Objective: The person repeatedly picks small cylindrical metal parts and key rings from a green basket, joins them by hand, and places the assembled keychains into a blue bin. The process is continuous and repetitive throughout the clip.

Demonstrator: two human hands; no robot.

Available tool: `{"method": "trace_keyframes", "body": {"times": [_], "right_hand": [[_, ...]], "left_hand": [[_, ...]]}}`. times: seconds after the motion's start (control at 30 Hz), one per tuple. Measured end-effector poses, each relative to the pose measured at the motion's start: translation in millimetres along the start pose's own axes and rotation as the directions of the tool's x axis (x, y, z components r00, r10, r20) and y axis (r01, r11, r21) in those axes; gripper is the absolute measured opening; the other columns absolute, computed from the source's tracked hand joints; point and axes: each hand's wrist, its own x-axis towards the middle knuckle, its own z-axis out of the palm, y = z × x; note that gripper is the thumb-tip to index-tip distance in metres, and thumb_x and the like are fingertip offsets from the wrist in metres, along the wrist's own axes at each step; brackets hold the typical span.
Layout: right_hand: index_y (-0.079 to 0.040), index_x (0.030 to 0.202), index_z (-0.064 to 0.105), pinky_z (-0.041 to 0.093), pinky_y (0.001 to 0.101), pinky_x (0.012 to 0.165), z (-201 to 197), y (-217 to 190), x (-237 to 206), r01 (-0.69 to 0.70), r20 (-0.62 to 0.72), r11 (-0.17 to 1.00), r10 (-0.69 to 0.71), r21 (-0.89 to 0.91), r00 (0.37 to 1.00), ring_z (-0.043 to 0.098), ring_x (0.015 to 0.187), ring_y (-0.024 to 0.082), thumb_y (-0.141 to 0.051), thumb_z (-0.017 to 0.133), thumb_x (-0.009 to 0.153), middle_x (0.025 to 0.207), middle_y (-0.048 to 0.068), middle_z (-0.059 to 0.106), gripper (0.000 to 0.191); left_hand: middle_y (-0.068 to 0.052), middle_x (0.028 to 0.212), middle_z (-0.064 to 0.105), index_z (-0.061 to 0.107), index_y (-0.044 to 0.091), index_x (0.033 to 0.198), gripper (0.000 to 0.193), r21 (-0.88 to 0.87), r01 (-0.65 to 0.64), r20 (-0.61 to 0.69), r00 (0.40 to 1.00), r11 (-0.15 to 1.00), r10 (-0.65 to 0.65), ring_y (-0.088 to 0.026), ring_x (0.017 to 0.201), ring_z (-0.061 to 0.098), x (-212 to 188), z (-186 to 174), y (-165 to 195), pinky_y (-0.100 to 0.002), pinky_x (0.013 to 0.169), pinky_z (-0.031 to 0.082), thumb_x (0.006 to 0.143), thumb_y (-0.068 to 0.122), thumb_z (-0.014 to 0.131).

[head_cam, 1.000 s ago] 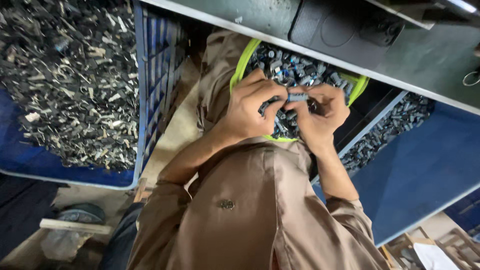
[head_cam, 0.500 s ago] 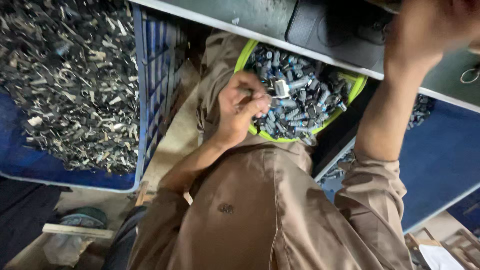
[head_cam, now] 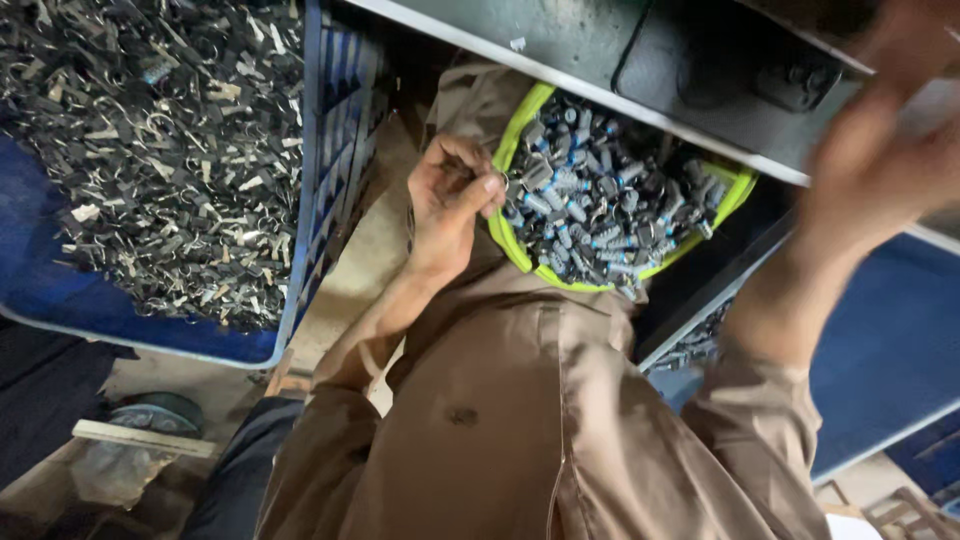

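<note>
A yellow-green bowl (head_cam: pixel 512 152) heaped with small grey and blue metal parts (head_cam: pixel 600 205) rests in my lap, against my brown shirt. My left hand (head_cam: pixel 448 200) sits at the bowl's left rim with its fingers curled shut. A small metal piece shows at its fingertips. My right hand (head_cam: pixel 885 130) is lifted high at the upper right, in front of the grey metal bench (head_cam: pixel 590 45). It is badly blurred, so I cannot see its fingers or anything in it.
A blue crate (head_cam: pixel 300 230) full of dark metal scraps stands at the left. A blue bin (head_cam: pixel 880 360) lies at the right, with more small parts (head_cam: pixel 695 345) beside it. A wooden strip (head_cam: pixel 145 438) lies on the floor at the lower left.
Both hands were together over the bowl working a part. My right hand has since risen to the upper right, and my left hand has drawn back to the bowl's left rim.
</note>
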Motion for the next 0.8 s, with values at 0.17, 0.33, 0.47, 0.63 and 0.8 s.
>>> {"method": "trace_keyframes", "body": {"times": [0.17,0.33,0.47,0.63,0.8], "right_hand": [[0.0,0.105,0.069,0.053,0.0405,0.079,31,-86,-83,0.175,0.268,0.927,-0.27,0.331,0.925,0.067,0.093,0.032,-0.027,0.092,0.084,0.106,0.012,0.07,0.041],[0.002,0.104,0.067,0.053,0.0366,0.069,57,-99,-111,-0.459,0.485,0.821,0.265,0.339,0.833,0.068,0.076,0.027,-0.013,0.085,0.087,0.101,0.014,0.066,0.029],[0.001,0.102,0.066,0.055,0.0369,0.075,61,-91,-112,-0.258,0.343,0.901,0.133,0.349,0.93,0.068,0.084,0.03,0.003,0.076,0.09,0.103,0.015,0.066,0.015],[0.003,0.108,0.062,0.057,0.0368,0.082,71,-78,-125,-0.141,0.229,0.896,0.045,0.422,0.972,0.07,0.096,0.031,0.019,0.062,0.085,0.107,0.018,0.068,0.027],[0.005,0.108,0.061,0.059,0.03,0.09,84,-80,-134,-0.41,0.301,0.548,0.282,0.729,0.911,0.07,0.101,0.02,0.02,0.06,0.096,0.112,0.018,0.071,0.019]], "left_hand": [[-0.006,0.104,0.057,0.053,0.004,0.105,0.022,0.099,-0.012,-0.032,0.999,0.995,0.015,-0.012,0.079,0.062,-4,7,5,-0.026,0.067,0.048,0.095,-0.006,0.069],[-0.005,0.107,0.057,0.053,0.005,0.112,0.021,0.337,-0.076,0.086,0.995,0.938,0.05,-0.011,0.09,0.064,-2,13,18,-0.024,0.08,0.054,0.098,-0.006,0.066],[-0.008,0.113,0.058,0.059,0.006,0.103,0.021,0.776,-0.341,0.205,0.932,0.531,0.298,-0.021,0.104,0.059,3,21,35,-0.035,0.09,0.05,0.088,-0.003,0.07],[-0.008,0.123,0.062,0.068,0.007,0.108,0.022,0.85,-0.513,0.438,0.816,0.121,0.378,-0.031,0.121,0.054,8,29,59,-0.045,0.101,0.047,0.087,0.003,0.075],[-0.012,0.123,0.063,0.067,0.005,0.106,0.021,0.784,-0.606,0.556,0.782,0.136,0.281,-0.037,0.121,0.057,22,44,37,-0.048,0.104,0.049,0.088,0.011,0.076]]}}
